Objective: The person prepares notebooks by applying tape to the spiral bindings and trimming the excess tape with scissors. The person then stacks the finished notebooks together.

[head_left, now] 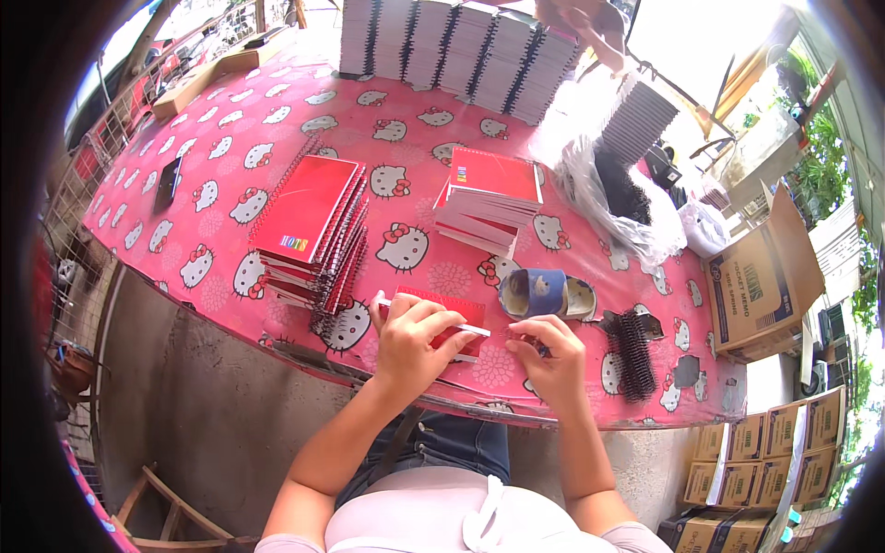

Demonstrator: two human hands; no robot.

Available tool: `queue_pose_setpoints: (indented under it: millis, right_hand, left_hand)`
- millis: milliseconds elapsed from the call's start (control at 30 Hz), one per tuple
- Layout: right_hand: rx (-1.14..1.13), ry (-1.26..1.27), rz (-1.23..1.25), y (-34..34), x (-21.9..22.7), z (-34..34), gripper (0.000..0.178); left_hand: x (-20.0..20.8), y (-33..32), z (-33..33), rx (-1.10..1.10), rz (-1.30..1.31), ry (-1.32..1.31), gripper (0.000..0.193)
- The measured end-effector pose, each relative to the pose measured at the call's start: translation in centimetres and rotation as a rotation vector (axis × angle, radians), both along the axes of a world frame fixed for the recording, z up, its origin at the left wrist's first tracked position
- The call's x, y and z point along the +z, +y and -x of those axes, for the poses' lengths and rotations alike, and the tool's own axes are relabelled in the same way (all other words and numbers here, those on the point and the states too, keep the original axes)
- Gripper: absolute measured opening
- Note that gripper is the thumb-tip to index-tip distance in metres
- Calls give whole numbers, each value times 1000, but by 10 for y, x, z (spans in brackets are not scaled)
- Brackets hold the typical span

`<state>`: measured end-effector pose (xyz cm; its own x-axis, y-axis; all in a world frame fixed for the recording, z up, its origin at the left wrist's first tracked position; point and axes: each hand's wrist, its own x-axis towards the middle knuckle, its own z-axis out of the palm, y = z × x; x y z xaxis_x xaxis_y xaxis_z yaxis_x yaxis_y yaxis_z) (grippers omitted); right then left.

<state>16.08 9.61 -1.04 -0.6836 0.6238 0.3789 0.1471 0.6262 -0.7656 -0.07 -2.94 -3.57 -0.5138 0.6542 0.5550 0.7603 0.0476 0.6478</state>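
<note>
My left hand [417, 334] presses down on a small red notebook [470, 313] near the table's front edge, its fingers closed over it along a white edge. Just right of it, my right hand [551, 355] is pinched, thumb against fingers; whatever is in the pinch is too small to make out. Beyond the right hand lies a blue, rounded object with beige ends [546, 295]. A bundle of black spiral binding wires [631, 355] rests farther right. To the left rises a stack of red spiral notebooks [312, 217]. Behind the hands sits a pile of red-covered page sets [493, 189], with no spirals visible.
Tall blocks of white pages with black spirals [461, 55] line the far edge, another person's hand [595, 37] beside them. A plastic bag [590, 184] holds black spirals. An open cardboard box [765, 276] stands right; stacked cartons [765, 452] sit below. A phone [168, 184] lies left.
</note>
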Motion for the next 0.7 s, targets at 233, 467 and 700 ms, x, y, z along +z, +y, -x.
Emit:
queue_pose_setpoints:
  millis: [233, 467, 700]
  right_hand:
    - [84, 21, 47, 2, -4, 10, 20]
    - [231, -24, 306, 11, 0, 13, 23]
    - [159, -85, -21, 3, 9, 18, 24]
  left_hand:
    - [-1, -4, -4, 8, 22, 22, 19]
    - [-4, -5, -2, 11, 29, 12, 20]
    - [-2, -6, 0, -6, 26, 3, 20]
